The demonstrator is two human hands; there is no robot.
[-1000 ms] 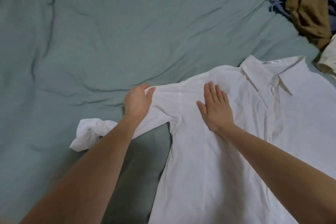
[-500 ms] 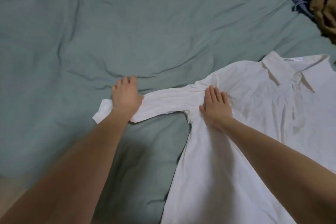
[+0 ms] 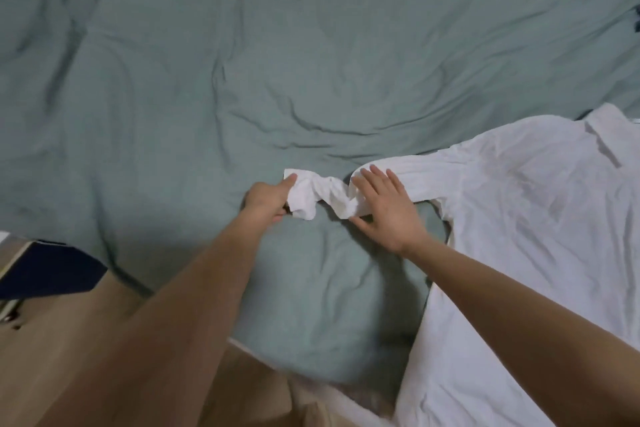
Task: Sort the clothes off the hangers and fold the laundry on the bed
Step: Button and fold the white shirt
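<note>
Left hand (image 3: 268, 196): your fingers grip the bunched cuff (image 3: 304, 198).
Right hand (image 3: 384, 204): fingers flat, pinning the sleeve (image 3: 412, 180).
Risk: tugging beyond your fingers may drag the shirt (image 3: 530, 218) askew.

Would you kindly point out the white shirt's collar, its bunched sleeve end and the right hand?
collar (image 3: 604, 140), head view, on the folded collar flap.
bunched sleeve end (image 3: 306, 196), head view, on the crumpled cuff cloth.
right hand (image 3: 389, 210), head view, on the back of the hand.
</note>
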